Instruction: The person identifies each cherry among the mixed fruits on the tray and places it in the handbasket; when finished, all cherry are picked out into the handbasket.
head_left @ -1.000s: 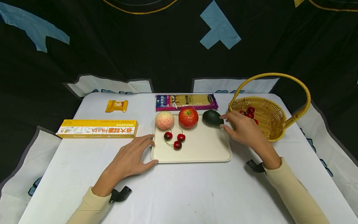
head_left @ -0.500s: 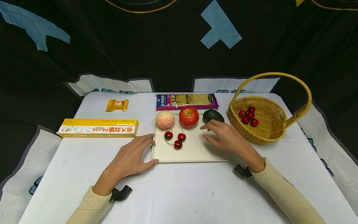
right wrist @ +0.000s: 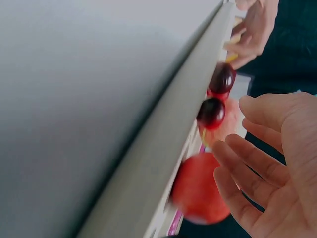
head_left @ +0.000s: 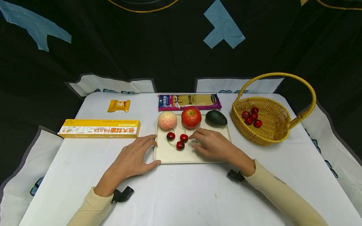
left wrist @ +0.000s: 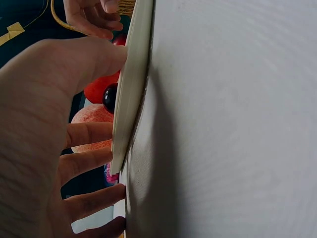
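Observation:
My left hand [head_left: 131,158] rests at the left edge of a cream tray [head_left: 169,158], thumb and fingertips touching its rim. In the left wrist view, the thumb and spread fingers meet the tray's side. Over the tray, my right hand [head_left: 213,144] holds nothing. Its fingertips are close beside a cherry [head_left: 183,138]; whether they touch it I cannot tell. Two more cherries, one darker [head_left: 170,136] and one in front [head_left: 180,145], lie alongside. Behind them sit a peach [head_left: 167,120], a red apple [head_left: 191,118] and an avocado [head_left: 216,118].
A wicker basket [head_left: 275,124] with a tall handle stands right of the tray, several cherries [head_left: 251,117] inside. A pasta packet [head_left: 189,102] lies behind the tray. To the left are a yellow pasta box [head_left: 99,129] and a small wrapped snack [head_left: 118,106].
My right hand has moved left from the avocado, near the basket, to beside the cherries on the tray. The left hand stays at the tray's edge.

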### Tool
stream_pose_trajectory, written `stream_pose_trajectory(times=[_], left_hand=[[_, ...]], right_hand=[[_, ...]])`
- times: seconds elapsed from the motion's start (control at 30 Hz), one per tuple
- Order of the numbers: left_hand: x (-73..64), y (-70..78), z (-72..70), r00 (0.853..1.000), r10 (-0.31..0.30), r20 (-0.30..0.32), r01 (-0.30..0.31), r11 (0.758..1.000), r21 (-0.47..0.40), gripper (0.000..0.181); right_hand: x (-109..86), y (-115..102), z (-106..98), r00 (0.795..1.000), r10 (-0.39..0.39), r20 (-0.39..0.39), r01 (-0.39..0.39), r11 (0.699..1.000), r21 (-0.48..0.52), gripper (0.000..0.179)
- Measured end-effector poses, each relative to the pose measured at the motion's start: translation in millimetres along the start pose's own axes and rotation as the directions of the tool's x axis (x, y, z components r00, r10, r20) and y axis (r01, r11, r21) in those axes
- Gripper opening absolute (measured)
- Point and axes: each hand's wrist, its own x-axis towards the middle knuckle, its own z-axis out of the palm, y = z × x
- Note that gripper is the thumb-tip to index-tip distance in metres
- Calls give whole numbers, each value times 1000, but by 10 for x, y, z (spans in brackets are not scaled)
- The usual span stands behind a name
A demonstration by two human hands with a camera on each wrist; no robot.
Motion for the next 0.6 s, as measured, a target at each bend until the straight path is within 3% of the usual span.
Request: stream_pose_trajectory(times=[0.6], left_hand=[[1,11,-18,1000,3,-2,-3,1000,0,61]], right_hand=[[235,-266,196,998,-38,57,37,999,23,30]])
